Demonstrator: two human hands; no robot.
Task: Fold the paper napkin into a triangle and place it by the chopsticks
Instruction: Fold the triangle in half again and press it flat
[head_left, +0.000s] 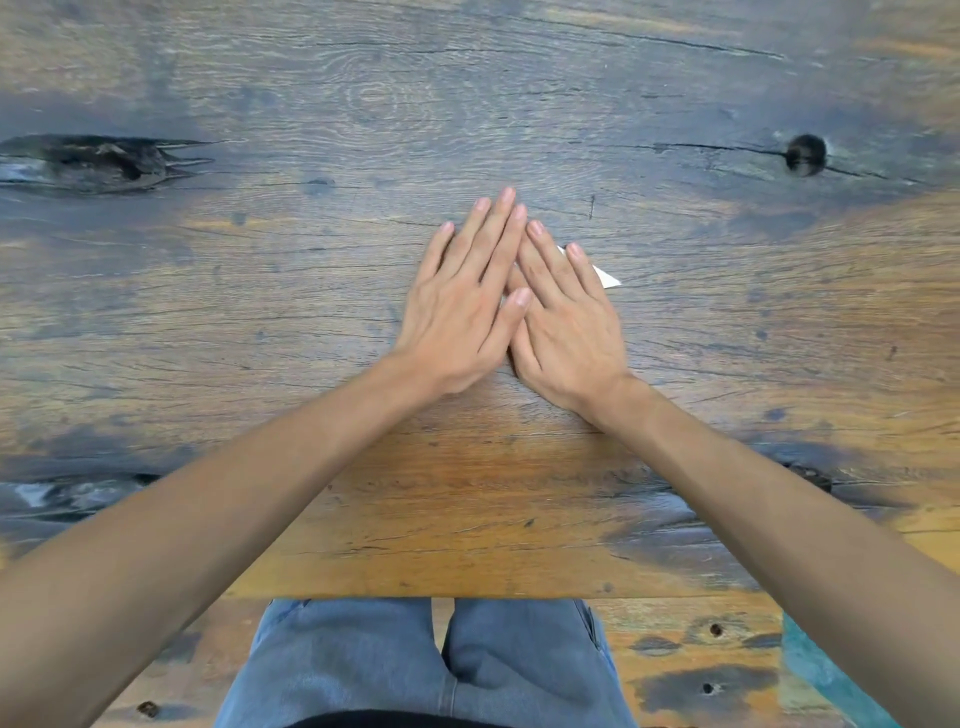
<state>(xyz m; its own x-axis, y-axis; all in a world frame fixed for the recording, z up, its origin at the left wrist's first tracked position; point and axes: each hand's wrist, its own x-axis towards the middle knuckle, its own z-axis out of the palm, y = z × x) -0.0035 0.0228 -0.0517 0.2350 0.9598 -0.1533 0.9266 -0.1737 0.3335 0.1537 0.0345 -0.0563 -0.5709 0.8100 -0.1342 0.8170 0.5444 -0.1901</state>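
A white paper napkin (609, 278) lies on the wooden table (363, 130), almost wholly hidden under my hands; only a pointed corner shows to the right of my right hand's fingers. My left hand (460, 306) lies flat, palm down, fingers straight and pointing away, its thumb over my right hand. My right hand (563, 322) lies flat beside it, pressing down on the napkin. The fingertips of both hands meet in a peak. No chopsticks are in view.
The table is weathered wood with a dark knot hole (805, 154) at the far right and a long dark crack (93, 163) at the far left. Its near edge (467, 596) runs above my knees in blue jeans (441, 665).
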